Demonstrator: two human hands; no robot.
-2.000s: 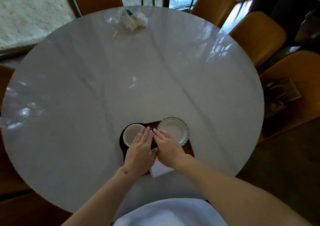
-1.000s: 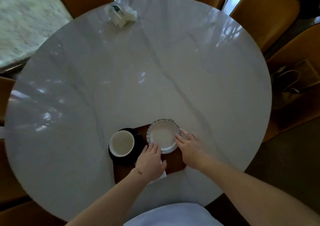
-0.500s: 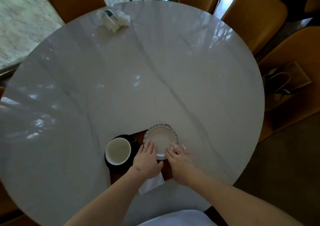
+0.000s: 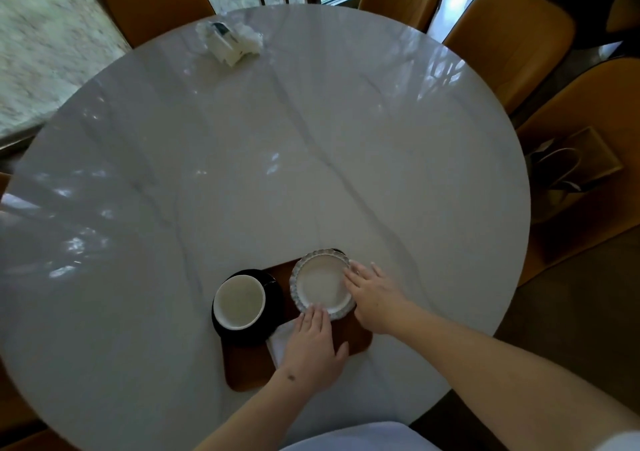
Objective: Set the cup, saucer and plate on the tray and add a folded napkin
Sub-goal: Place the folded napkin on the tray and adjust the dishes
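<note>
Brown wooden tray point(image 4: 249, 371) near front edge of round white marble table point(image 4: 242, 156). On tray, left side: black saucer point(image 4: 273, 326), overhanging tray's left edge; white cup point(image 4: 239, 302) upright on saucer, empty as far as visible. On tray, right side: small white plate point(image 4: 320, 284) with fluted, grey-patterned rim, far edge reaching past tray's back edge. White folded napkin point(image 4: 280, 341) lying on tray between saucer and plate, mostly covered by left hand.

Left hand point(image 4: 311, 350): palm down, fingers straight and together, flat over napkin; fingertips point(image 4: 313, 312) touching near rim of plate. Not gripping, just pressing or resting.

Right hand point(image 4: 375, 296): palm down, fingers spread and loose, fingertips point(image 4: 349, 272) on right rim of plate. Open, no closed grasp visible.

Both forearms bare, entering from bottom of frame. Light garment point(image 4: 346, 438) at bottom edge.

Far side of table: crumpled white packet or tissue bundle point(image 4: 230, 43), well apart from tray. Tan chairs point(image 4: 509, 42) around table. Brown paper bag point(image 4: 575, 170) with handles on chair seat at right. Window point(image 4: 45, 42) behind, view outside blurred.
</note>
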